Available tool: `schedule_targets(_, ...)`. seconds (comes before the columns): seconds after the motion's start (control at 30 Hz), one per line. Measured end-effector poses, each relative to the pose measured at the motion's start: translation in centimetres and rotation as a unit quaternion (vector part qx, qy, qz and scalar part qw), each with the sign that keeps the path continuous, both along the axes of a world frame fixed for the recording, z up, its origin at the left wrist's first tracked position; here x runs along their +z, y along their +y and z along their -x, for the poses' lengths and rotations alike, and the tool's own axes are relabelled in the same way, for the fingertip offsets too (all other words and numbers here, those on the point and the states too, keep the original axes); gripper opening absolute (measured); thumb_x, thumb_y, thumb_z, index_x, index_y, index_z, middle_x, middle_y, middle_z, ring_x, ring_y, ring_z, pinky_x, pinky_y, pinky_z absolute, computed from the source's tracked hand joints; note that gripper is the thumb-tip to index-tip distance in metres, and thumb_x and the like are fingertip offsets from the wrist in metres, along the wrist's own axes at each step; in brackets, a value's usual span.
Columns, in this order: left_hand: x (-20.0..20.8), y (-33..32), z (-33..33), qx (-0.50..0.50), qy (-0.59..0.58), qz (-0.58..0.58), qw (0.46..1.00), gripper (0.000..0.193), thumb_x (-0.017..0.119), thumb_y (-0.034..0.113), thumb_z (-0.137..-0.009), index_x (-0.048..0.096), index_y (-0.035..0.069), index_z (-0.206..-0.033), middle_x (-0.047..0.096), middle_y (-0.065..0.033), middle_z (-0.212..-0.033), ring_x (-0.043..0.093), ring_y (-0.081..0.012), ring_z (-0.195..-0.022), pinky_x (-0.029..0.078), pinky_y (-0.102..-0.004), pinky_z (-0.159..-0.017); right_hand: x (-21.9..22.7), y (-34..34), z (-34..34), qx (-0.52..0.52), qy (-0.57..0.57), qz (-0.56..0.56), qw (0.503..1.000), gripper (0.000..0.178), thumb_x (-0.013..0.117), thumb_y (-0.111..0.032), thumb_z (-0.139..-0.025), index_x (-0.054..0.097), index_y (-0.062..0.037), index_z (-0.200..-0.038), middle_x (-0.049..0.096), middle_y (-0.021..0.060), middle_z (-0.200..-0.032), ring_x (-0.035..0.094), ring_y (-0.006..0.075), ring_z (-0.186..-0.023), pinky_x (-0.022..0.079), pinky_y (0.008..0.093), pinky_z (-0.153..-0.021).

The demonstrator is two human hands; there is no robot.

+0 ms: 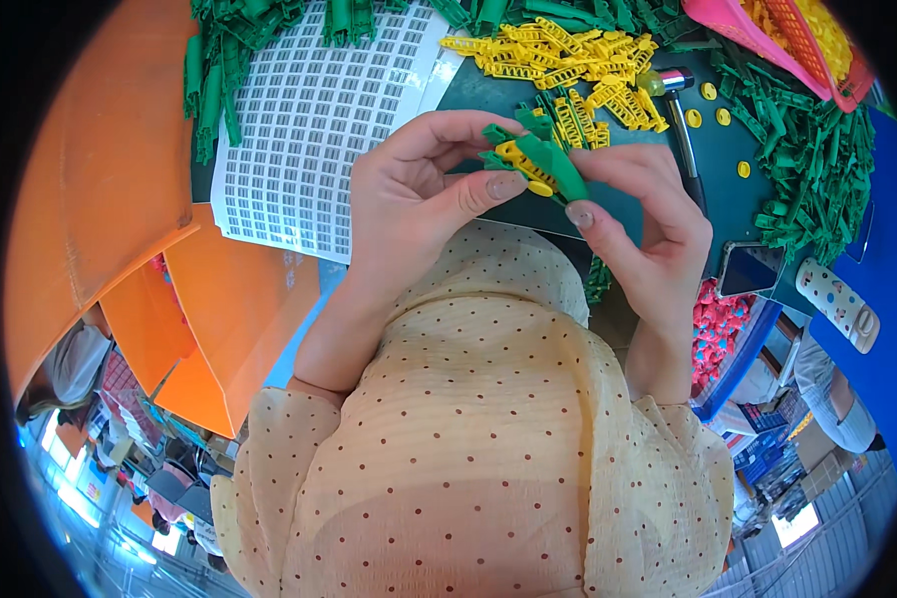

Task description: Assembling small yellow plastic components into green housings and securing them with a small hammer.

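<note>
In front of my chest, above the near edge of the dark green tabletop, a curved green plastic part (558,167) is held with a yellow slotted strip (524,165) against it. My left hand (404,194) pinches the left end between thumb and fingers, thumb on the yellow strip's side. At the right end, my right hand (658,209) has its thumb and index finger closed on the green part's rounded tip. The fingers partly hide how the two pieces join. Just beyond the hands lie more yellow slotted strips (568,55) in a loose pile.
Green parts are heaped at the right (802,149) and far left (214,75). Printed sheets (289,140) lie left. A hammer (681,115), yellow round caps (708,91), a phone (750,269) and a white patterned case (837,304) are at right. A pink basket (757,45) stands far right.
</note>
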State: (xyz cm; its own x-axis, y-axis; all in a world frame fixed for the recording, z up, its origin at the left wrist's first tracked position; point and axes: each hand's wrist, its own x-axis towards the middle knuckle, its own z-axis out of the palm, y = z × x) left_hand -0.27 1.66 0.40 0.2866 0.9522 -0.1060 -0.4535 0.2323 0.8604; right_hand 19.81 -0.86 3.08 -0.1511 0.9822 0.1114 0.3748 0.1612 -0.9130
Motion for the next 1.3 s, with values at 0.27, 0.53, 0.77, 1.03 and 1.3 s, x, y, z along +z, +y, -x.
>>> schedule_targets(0.27, -0.1, -0.1, 0.1, 0.015, 0.005, 0.038, 0.999, 0.033, 0.070, -0.005, -0.079, 0.059, -0.005, -0.110, 0.064, -0.0108, -0.104, 0.062, -0.0174, -0.097, 0.053, -0.0297, -0.087, -0.2, 0.2, 0.5, 0.004, -0.025, -0.015, 1.000, 0.030, 0.074, -0.001, -0.073, 0.068, -0.0004, -0.102, 0.064, 0.0085, -0.099, 0.056, 0.0202, -0.095, 0.041, 0.0308, -0.086)
schedule_targets(0.53, 0.1, -0.1, 0.2, 0.022, 0.003, 0.026, 0.999, 0.033, 0.070, -0.006, -0.079, 0.060, -0.006, -0.110, 0.065, -0.0118, -0.105, 0.063, -0.0183, -0.097, 0.053, -0.0303, -0.087, -0.7, 0.0, 0.9, -0.029, -0.003, -0.070, 0.997, 0.032, 0.076, -0.003, -0.069, 0.070, -0.0053, -0.100, 0.065, 0.0059, -0.093, 0.056, 0.0211, -0.086, 0.043, 0.0301, -0.075)
schedule_targets(0.77, -0.3, -0.3, 0.1, 0.026, 0.022, 0.004, 0.999, 0.034, 0.069, -0.003, -0.081, 0.058, -0.007, -0.113, 0.064, -0.0146, -0.107, 0.065, -0.0200, -0.095, 0.057, -0.0320, -0.084, 0.2, -0.3, 0.8, -0.019, -0.057, -0.037, 0.997, 0.030, 0.073, 0.003, -0.072, 0.067, 0.0009, -0.101, 0.064, 0.0092, -0.099, 0.057, 0.0205, -0.096, 0.042, 0.0299, -0.086)
schedule_targets(1.03, 0.0, -0.3, 0.2, 0.019, -0.001, 0.022, 1.000, 0.034, 0.071, -0.004, -0.079, 0.060, -0.006, -0.111, 0.065, -0.0118, -0.103, 0.063, -0.0177, -0.095, 0.054, -0.0300, -0.086, -0.4, -0.3, 0.6, -0.037, -0.025, -0.038, 0.998, 0.031, 0.076, -0.006, -0.069, 0.070, -0.0078, -0.100, 0.066, 0.0039, -0.093, 0.057, 0.0190, -0.086, 0.038, 0.0307, -0.078)
schedule_targets(1.3, -0.6, -0.4, 0.1, 0.026, 0.054, -0.017, 0.998, 0.035, 0.068, 0.000, -0.083, 0.056, -0.008, -0.114, 0.064, -0.0188, -0.106, 0.065, -0.0272, -0.100, 0.060, -0.0353, -0.081, 0.4, -0.3, 0.4, -0.002, -0.063, -0.004, 0.998, 0.030, 0.073, 0.001, -0.071, 0.069, -0.0020, -0.101, 0.064, 0.0080, -0.097, 0.058, 0.0200, -0.094, 0.041, 0.0304, -0.086)
